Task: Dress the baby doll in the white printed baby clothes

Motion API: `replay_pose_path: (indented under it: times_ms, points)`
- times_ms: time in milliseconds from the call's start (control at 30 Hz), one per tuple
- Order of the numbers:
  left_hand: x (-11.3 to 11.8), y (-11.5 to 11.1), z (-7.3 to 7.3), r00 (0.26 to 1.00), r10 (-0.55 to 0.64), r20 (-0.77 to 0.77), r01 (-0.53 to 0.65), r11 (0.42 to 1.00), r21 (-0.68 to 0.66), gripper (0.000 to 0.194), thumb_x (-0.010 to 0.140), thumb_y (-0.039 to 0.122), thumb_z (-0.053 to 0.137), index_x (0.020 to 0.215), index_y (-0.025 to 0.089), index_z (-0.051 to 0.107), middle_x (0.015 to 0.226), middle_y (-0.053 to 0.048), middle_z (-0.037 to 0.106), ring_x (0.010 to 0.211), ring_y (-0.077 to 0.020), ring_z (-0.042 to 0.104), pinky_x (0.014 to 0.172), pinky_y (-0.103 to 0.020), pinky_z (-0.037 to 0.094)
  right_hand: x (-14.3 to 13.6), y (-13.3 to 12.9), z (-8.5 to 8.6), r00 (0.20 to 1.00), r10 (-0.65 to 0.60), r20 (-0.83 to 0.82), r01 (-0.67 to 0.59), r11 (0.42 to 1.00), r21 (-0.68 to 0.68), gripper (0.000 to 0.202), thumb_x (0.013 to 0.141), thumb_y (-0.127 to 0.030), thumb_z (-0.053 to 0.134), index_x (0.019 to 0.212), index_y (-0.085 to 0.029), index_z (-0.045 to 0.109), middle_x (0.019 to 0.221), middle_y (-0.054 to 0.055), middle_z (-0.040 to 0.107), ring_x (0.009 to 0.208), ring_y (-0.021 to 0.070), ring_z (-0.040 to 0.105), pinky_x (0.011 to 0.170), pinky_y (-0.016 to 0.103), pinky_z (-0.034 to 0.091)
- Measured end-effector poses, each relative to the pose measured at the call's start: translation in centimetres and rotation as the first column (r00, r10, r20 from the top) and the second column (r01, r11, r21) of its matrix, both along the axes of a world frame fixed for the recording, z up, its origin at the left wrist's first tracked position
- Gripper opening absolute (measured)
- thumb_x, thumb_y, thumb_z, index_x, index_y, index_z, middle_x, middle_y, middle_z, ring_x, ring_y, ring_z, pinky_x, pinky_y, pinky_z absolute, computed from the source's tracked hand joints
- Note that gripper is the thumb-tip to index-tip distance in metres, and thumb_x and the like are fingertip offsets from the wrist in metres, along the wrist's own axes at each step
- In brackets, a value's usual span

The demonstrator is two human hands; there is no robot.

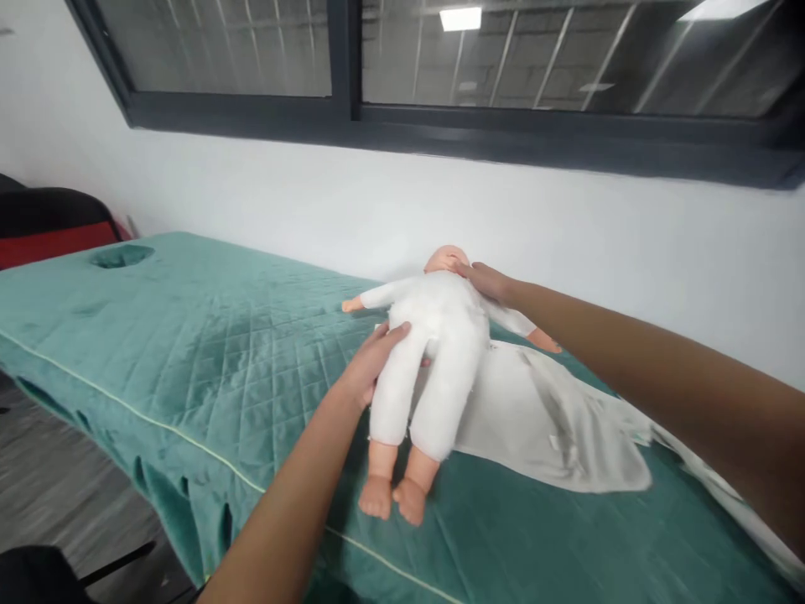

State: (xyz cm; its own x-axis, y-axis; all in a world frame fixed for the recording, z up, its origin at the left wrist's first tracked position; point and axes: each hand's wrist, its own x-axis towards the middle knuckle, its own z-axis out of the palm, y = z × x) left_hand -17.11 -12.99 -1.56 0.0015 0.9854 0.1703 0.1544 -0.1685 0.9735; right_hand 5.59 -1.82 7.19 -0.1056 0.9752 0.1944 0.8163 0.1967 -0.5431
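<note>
A baby doll (433, 315) with a white soft body and bare plastic head, hands and feet is tilted over the bed, its feet toward me. My left hand (377, 361) grips it at the hip and upper thigh, thumb on top and fingers beneath. Up at the doll's neck and shoulder, my right hand (487, 279) is closed around it; part of those fingers is hidden. Under and to the right of the doll lies a white cloth garment (534, 419), loosely spread.
The massage bed (189, 352) has a green quilted cover and a face hole (122, 256) at its far left. Behind it are a white wall and a dark-framed window (402, 126). A red and black chair (56, 222) stands left; more white fabric (723, 486) lies right.
</note>
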Motion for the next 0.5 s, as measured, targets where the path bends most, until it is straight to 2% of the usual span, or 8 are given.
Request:
replay_pose_path:
  times_ms: [100, 233, 400, 500]
  points:
    - [5.5, -1.7, -0.8, 0.966, -0.191, 0.174, 0.206, 0.976, -0.074, 0.063, 0.083, 0.065, 0.057, 0.122, 0.016, 0.063, 0.101, -0.017, 0.073, 0.089, -0.0297, 0.071, 0.079, -0.047, 0.059, 5.1, -3.3, -1.0, 1.000, -0.009, -0.019, 0.007, 0.996, -0.087, 0.065, 0.094, -0.068, 0.027, 0.119, -0.019, 0.063, 0.114, 0.014, 0.070, 0.102, 0.0316, 0.066, 0.083, 0.042, 0.057]
    - [10.7, -3.5, -2.1, 0.937, -0.241, 0.253, 0.282, 0.949, -0.141, 0.069, 0.077, 0.066, 0.062, 0.126, 0.018, 0.059, 0.104, -0.018, 0.072, 0.091, -0.0315, 0.071, 0.078, -0.047, 0.060, 9.6, -6.7, -2.7, 0.999, -0.047, 0.009, 0.047, 0.995, -0.093, 0.062, 0.096, -0.064, 0.025, 0.123, -0.021, 0.062, 0.123, 0.012, 0.068, 0.107, 0.0296, 0.066, 0.085, 0.038, 0.056]
    - [13.1, -4.8, -2.7, 0.868, -0.263, 0.421, 0.396, 0.878, -0.268, 0.070, 0.077, 0.057, 0.066, 0.133, 0.018, 0.052, 0.109, -0.019, 0.071, 0.089, -0.0314, 0.072, 0.077, -0.043, 0.060, 11.9, -7.5, -4.9, 0.996, -0.078, 0.047, 0.083, 0.991, -0.108, 0.061, 0.096, -0.062, 0.026, 0.123, -0.021, 0.062, 0.123, 0.013, 0.067, 0.107, 0.0321, 0.065, 0.085, 0.041, 0.055]
    - [13.6, -5.2, -2.8, 0.858, -0.217, 0.465, 0.390, 0.865, -0.316, 0.068, 0.077, 0.050, 0.067, 0.135, 0.018, 0.050, 0.115, -0.017, 0.070, 0.089, -0.0315, 0.071, 0.075, -0.041, 0.059, 12.4, -6.8, -5.5, 0.996, -0.054, 0.075, 0.063, 0.991, -0.119, 0.063, 0.096, -0.061, 0.024, 0.127, -0.020, 0.060, 0.125, 0.013, 0.066, 0.110, 0.0316, 0.064, 0.088, 0.041, 0.054]
